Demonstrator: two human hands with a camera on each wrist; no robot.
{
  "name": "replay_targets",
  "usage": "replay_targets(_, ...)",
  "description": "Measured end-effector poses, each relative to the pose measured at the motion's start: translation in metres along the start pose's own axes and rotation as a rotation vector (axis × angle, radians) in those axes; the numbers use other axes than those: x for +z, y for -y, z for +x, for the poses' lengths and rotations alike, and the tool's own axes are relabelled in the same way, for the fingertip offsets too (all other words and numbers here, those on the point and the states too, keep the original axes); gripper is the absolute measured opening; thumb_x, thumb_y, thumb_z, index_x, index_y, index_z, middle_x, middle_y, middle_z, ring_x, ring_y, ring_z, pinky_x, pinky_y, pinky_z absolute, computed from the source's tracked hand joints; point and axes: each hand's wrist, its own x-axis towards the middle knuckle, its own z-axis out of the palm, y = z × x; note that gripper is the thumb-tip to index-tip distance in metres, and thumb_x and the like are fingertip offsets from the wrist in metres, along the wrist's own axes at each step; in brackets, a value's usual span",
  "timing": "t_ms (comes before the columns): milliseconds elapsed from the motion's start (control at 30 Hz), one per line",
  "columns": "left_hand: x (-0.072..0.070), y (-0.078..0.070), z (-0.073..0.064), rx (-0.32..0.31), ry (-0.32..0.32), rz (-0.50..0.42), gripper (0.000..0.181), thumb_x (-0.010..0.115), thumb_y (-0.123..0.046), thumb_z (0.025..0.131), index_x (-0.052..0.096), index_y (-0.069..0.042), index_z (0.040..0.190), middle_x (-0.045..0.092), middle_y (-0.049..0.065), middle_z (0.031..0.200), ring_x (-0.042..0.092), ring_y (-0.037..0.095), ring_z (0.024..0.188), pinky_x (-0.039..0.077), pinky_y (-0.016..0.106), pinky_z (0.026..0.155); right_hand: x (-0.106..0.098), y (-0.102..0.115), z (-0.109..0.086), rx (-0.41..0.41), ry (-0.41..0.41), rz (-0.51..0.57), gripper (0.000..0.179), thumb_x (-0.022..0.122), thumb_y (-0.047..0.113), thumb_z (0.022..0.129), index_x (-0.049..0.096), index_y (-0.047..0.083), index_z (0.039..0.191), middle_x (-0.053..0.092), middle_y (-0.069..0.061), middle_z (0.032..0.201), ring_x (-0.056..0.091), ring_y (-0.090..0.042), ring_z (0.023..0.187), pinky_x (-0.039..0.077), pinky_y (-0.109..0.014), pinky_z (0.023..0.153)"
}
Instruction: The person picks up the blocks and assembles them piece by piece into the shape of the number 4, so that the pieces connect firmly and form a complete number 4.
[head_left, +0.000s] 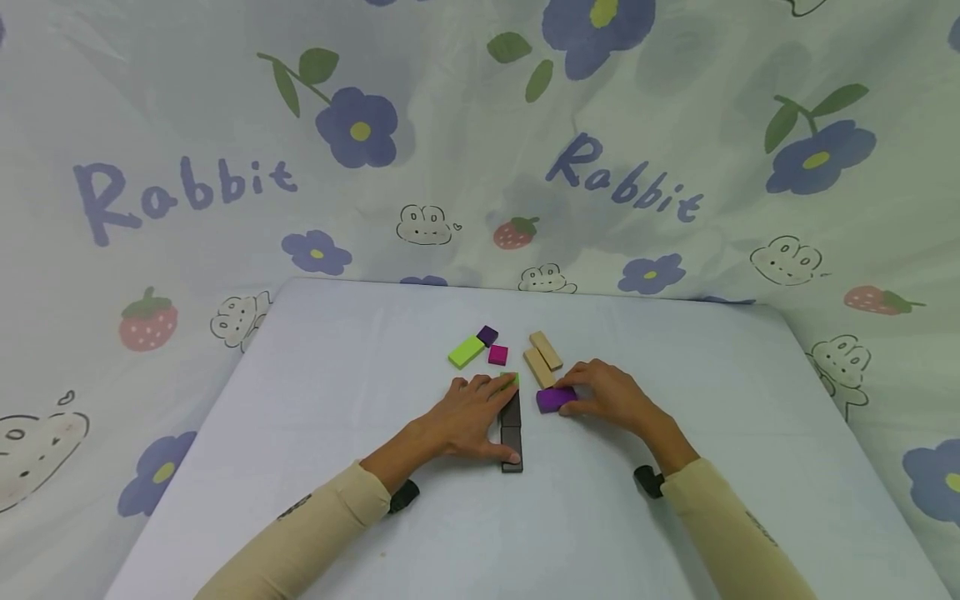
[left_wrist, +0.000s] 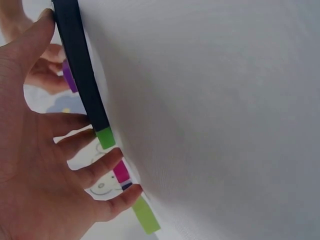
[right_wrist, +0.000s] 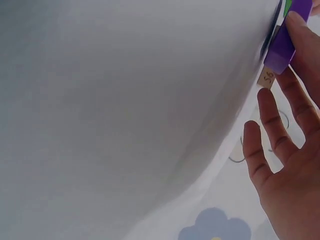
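Observation:
Dark blocks point(head_left: 511, 437) lie end to end in a row, with a small green block point(head_left: 512, 377) at the far end. My left hand point(head_left: 471, 417) spans this row, thumb on the nearest dark block and index fingertip by the green one; its other fingers are spread out. In the left wrist view the row point(left_wrist: 82, 70) runs between the thumb and the straight fingers. To the right of the row, my right hand point(head_left: 611, 396) pinches a purple block point(head_left: 553, 400) between thumb and index finger. The right wrist view shows the purple block point(right_wrist: 287, 42) in that pinch, other fingers extended.
Beyond the hands lie a lime green block point(head_left: 466, 352), a dark purple cube point(head_left: 487, 336) and a magenta cube point(head_left: 498, 355). Two wooden blocks point(head_left: 546, 350) lie side by side close behind the purple block. A patterned curtain point(head_left: 465, 167) hangs behind the white table point(head_left: 315, 358).

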Motion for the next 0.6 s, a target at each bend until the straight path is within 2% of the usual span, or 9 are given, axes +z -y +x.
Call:
replay_targets(300,0.0,0.0,0.0,0.006,-0.004,0.008,0.107,0.059,-0.08,0.082,0.032,-0.012,0.16,0.026,0.004,0.166,0.035,0.029,0.143,0.036,0.055,0.105,0.005,0.008,0.016,0.056,-0.026,-0.035,0.042,0.085,0.035,0.083,0.076,0.018,0.12,0.071,0.001,0.115,0.062,-0.021,0.104,0.053,-0.043,0.089)
replay_targets(600,-0.001,0.0,-0.001,0.001,0.001,0.007,0.107,0.059,-0.08,0.082,0.032,-0.013,0.16,0.027,0.003,0.165,0.034,0.028,0.143,0.035,0.055,0.106,0.005,0.011,0.027,0.068,-0.049,-0.06,0.043,0.084,0.037,0.083,0.077,0.016,0.119,0.072,-0.001,0.112,0.064,-0.021,0.101,0.054,-0.042,0.086)
